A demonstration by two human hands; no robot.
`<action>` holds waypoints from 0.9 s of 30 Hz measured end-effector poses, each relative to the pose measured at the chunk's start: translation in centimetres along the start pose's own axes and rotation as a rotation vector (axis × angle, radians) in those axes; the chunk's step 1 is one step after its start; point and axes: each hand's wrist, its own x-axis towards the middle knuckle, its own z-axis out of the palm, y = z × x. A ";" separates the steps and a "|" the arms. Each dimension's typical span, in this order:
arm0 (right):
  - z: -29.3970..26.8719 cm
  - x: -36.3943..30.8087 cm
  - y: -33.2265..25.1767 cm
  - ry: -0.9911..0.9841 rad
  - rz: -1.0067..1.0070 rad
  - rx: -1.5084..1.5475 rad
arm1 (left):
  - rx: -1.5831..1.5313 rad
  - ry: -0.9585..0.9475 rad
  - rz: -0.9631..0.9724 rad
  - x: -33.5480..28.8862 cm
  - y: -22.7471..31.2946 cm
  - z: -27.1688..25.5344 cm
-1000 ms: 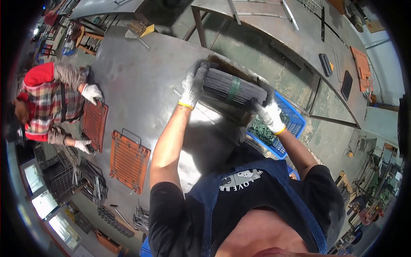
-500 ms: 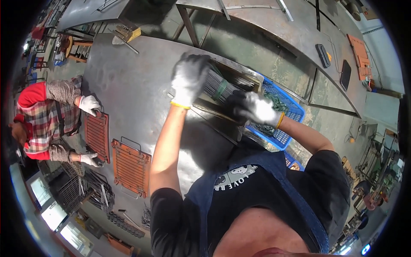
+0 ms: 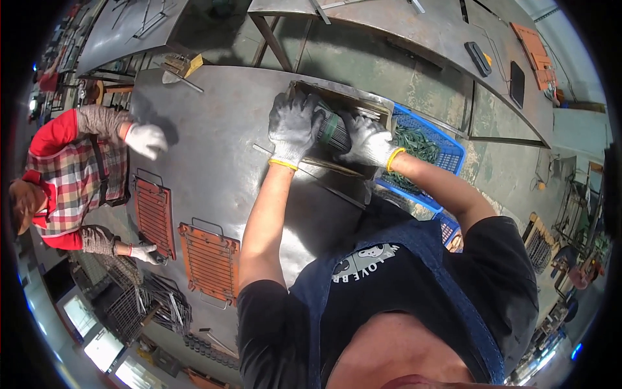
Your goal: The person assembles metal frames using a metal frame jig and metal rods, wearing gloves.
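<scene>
A bundle of thin grey metal rods [image 3: 334,136], bound with a green strap, lies in a worn metal tray [image 3: 346,98] on the steel table. My left hand [image 3: 291,128], in a grey and white glove, is closed around the bundle's left end. At the other end, my right hand [image 3: 369,137], gloved alike, grips it with bent fingers. More loose rods [image 3: 364,113] show in the tray beyond my right hand. Part of the bundle is hidden under both gloves. A narrow metal bar [image 3: 311,176] lies on the table along the tray's near side.
A blue plastic basket [image 3: 448,154] with green straps [image 3: 414,144] stands to the right of the tray. To the left, a co-worker in a checked apron stands at two orange frames [image 3: 210,262] with rods across them. Another steel table [image 3: 389,29] stands beyond a gap of floor.
My left hand has come down onto the left end of the bundle, and my right hand has settled on its right end. The co-worker's far hand has lifted off the orange frame.
</scene>
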 end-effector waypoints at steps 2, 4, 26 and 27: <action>0.3 0.1 0.3 0.036 -0.035 0.000 | 0.009 0.001 0.006 -0.6 -0.1 -0.2; -0.7 0.3 0.0 -0.084 -0.012 -0.123 | 0.013 -0.011 -0.059 -1.0 0.5 -0.7; -1.5 0.2 0.0 -0.141 -0.156 -0.225 | 0.059 -0.623 0.194 -0.6 0.9 -0.1; -1.5 1.0 0.1 -0.116 -0.168 -0.316 | 0.077 -0.600 0.167 -0.5 0.8 0.3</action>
